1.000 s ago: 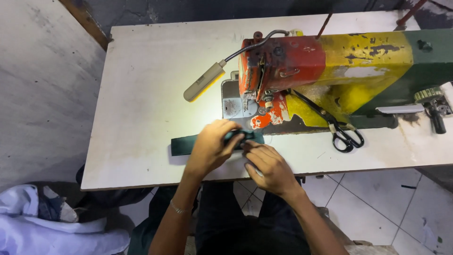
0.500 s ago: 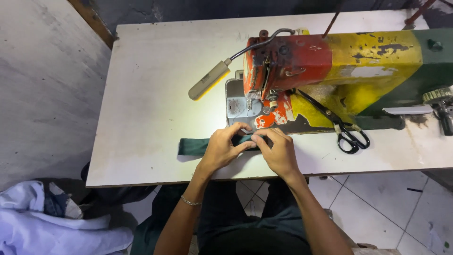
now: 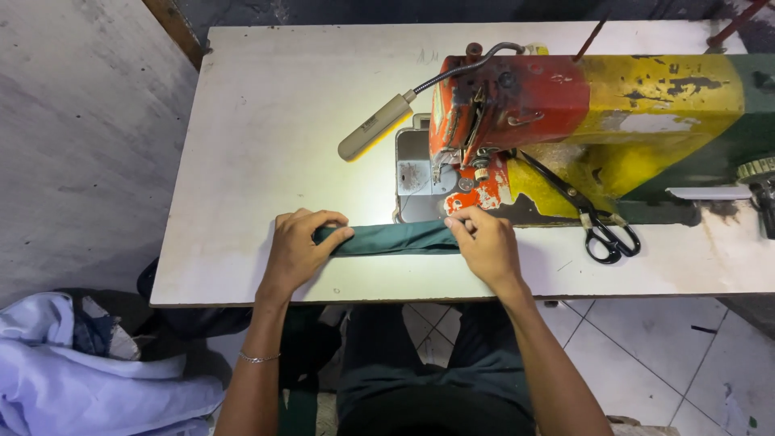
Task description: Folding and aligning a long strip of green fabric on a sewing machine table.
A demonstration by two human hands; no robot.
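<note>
A folded strip of dark green fabric [image 3: 395, 239] lies flat on the white table [image 3: 266, 129], just in front of the sewing machine [image 3: 565, 121]. My left hand [image 3: 300, 249] pinches the strip's left end between thumb and fingers. My right hand [image 3: 484, 242] pinches its right end, close to the machine's red needle end. The strip is stretched straight between the two hands. The machine is painted red, yellow and green, with worn paint.
A lit gooseneck lamp [image 3: 375, 129] reaches over the table left of the machine. Black-handled scissors [image 3: 597, 226] lie to the right of my right hand. A pile of pale fabric [image 3: 73, 379] lies on the floor at lower left. Tiled floor shows below the table edge.
My hands were close together at the needle end, bunched on the fabric. They have drawn apart, the left hand moving left, and the green strip now lies stretched out between them.
</note>
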